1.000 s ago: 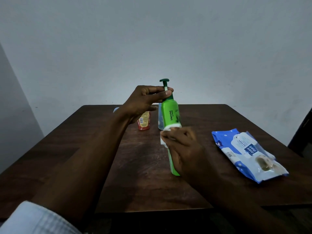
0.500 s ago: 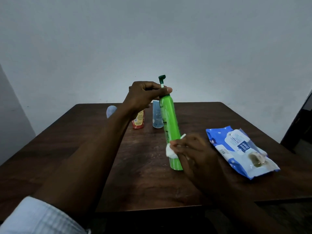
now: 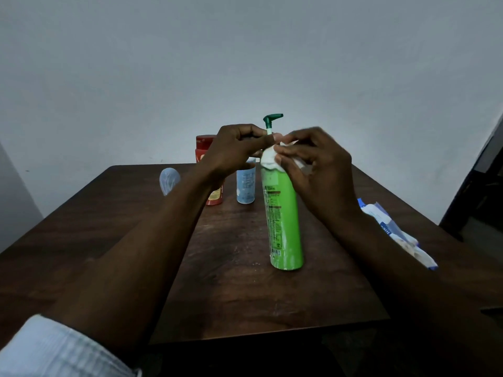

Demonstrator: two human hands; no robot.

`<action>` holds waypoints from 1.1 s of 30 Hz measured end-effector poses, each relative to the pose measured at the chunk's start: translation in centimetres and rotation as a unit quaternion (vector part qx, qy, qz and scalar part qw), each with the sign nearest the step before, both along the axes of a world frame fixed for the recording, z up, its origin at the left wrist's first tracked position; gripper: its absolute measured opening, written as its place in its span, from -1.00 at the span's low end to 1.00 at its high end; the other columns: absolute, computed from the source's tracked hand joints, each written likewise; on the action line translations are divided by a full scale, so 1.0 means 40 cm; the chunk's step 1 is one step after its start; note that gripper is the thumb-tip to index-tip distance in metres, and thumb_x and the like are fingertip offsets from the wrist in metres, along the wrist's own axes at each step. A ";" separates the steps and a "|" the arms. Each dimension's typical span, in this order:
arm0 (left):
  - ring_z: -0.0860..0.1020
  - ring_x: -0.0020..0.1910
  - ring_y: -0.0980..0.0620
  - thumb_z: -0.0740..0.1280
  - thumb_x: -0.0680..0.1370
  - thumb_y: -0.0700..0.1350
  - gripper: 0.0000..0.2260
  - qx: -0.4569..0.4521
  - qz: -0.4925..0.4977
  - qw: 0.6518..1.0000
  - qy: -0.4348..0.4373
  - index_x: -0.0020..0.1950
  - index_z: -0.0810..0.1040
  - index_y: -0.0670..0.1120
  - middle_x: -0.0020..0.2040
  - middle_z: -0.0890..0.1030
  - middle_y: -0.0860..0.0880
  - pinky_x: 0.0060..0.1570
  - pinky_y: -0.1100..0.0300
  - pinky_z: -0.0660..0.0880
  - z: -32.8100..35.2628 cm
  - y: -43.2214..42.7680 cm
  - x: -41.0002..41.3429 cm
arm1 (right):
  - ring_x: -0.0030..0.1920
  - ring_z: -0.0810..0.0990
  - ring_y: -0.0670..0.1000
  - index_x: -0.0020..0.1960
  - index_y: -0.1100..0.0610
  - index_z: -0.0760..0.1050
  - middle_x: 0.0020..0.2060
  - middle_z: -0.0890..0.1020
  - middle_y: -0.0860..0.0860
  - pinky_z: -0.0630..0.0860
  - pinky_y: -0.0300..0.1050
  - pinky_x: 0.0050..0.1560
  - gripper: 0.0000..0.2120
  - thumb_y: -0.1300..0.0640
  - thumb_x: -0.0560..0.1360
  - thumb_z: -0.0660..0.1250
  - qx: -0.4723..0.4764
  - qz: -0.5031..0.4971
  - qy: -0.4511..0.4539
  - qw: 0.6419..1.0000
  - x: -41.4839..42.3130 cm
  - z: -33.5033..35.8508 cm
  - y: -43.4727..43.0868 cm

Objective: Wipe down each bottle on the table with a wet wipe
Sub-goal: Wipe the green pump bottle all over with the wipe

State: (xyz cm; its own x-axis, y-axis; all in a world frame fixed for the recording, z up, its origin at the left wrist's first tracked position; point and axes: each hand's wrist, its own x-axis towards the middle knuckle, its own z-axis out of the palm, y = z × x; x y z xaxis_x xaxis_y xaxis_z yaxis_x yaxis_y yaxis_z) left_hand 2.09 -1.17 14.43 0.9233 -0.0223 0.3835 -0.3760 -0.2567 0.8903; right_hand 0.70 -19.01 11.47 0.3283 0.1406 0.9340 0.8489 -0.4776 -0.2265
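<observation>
Head view. Stands the tall green bottle [image 3: 283, 213] upright on the brown table [image 3: 245, 295], right below the fingers of both hands. Pinches the thin neck under the dark green pump [image 3: 272, 119] with the left hand [image 3: 236, 148], thumb and fingers curled in tight, most likely to stop any tipping while rubbing. Presses the white wet wipe [image 3: 268, 158] onto the bottle's shoulder with the right hand [image 3: 318, 170], thumb and first fingers pinching the wipe, other fingers loosely spread behind. Looks like cleaning the top part of this bottle. Just behind the left fingers: a red bottle [image 3: 204, 146] and a small blue bottle [image 3: 245, 187], and farther left a pale see-through bottle [image 3: 169, 180], probably waiting for a turn. Well off to the right of the right fingers: the blue wipe pack [image 3: 400, 238], kept near for grabbing a fresh wipe.
</observation>
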 end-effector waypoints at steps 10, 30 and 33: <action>0.60 -0.25 0.18 0.55 0.46 0.03 -0.74 0.007 0.017 1.000 -0.004 -0.05 0.68 -0.14 -0.23 0.66 0.06 -0.23 0.22 0.58 0.002 -0.039 0.013 | 0.03 0.60 0.10 0.10 0.19 0.69 -0.01 0.63 0.10 0.47 -0.21 0.05 -0.81 0.28 0.49 0.45 -0.054 -0.066 -0.017 0.996 0.003 -0.036 -0.023; 0.64 -0.13 0.04 0.57 0.43 0.03 -0.60 -0.028 0.059 0.998 0.003 0.01 0.63 -0.28 -0.02 0.71 -0.19 -0.01 -0.12 0.66 -0.050 -0.023 0.051 | -0.06 0.64 0.12 0.17 0.07 0.64 0.04 0.57 0.00 0.61 0.07 -0.14 -0.78 0.14 0.57 0.30 -0.170 -0.029 -0.005 0.985 -0.131 -0.309 -0.125; 0.64 -0.13 0.05 0.58 0.43 0.03 -0.60 -0.027 0.052 0.998 0.004 0.02 0.64 -0.28 -0.02 0.71 -0.19 -0.03 -0.10 0.67 -0.048 -0.029 0.056 | 0.00 0.60 0.01 0.13 0.12 0.69 0.05 0.59 0.01 0.57 -0.07 -0.06 -0.73 0.27 0.46 0.38 -0.172 -0.034 -0.003 0.985 -0.147 -0.338 -0.137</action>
